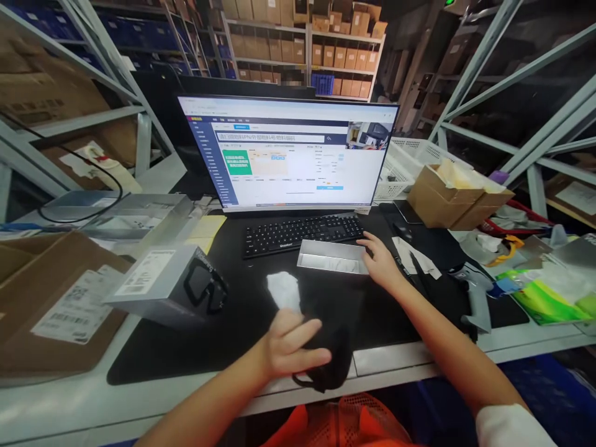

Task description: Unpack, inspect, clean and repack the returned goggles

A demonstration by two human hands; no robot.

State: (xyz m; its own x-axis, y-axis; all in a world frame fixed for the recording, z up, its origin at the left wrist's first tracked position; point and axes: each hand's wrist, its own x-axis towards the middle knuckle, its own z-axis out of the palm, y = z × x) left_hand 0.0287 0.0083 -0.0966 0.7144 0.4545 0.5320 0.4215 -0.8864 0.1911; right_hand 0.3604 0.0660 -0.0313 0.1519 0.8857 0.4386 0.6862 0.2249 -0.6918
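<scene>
My left hand (298, 344) is over the front edge of the desk, its thumb side closed on a thin white slip (283, 290) whose exact kind I cannot make out. Two of its fingers stretch out above a soft black pouch (333, 366) with a cord loop. My right hand (379, 261) rests at the right end of an open, long, pale grey box (330, 257), fingers spread toward the keyboard (302, 234). Its thumb is hidden. To the left stands a grey carton (172, 285) with goggles printed on its side.
A monitor (288, 155) stands behind the keyboard. Left is an opened cardboard box (60, 304). On the right lie a barcode scanner (477, 295), white labels (431, 267), a green plastic packet (542, 298) and a brown carton (447, 195). A mouse (403, 231) sits beside the keyboard.
</scene>
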